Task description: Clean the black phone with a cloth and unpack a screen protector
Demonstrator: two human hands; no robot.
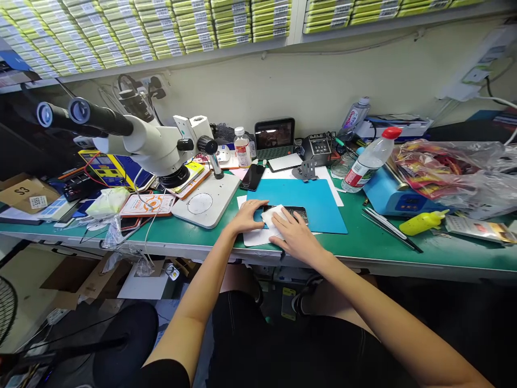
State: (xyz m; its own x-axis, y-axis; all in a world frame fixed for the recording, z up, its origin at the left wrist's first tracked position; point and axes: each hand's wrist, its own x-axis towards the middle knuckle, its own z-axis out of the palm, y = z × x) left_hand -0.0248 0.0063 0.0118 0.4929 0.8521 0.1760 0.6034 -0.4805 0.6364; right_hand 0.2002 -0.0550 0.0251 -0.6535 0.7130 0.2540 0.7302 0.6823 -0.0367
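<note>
A dark opened phone [298, 213] lies on a blue mat [307, 202] at the front of the green bench. My right hand [294, 234] presses a white cloth [273, 217] onto the phone's left part, fingers stretched flat over it. Beside it, my left hand [247, 214] rests with fingers curled against the phone's left end, steadying it. A white sheet [258, 237] lies under both hands.
A stereo microscope [149, 143] on a white base [205, 202] stands to the left. A black phone [252, 177], small bottle [242, 147], screen device [274, 134], water bottle [369, 160], blue machine [390, 196], yellow bottle [422, 222] and plastic bags [456, 170] surround the mat.
</note>
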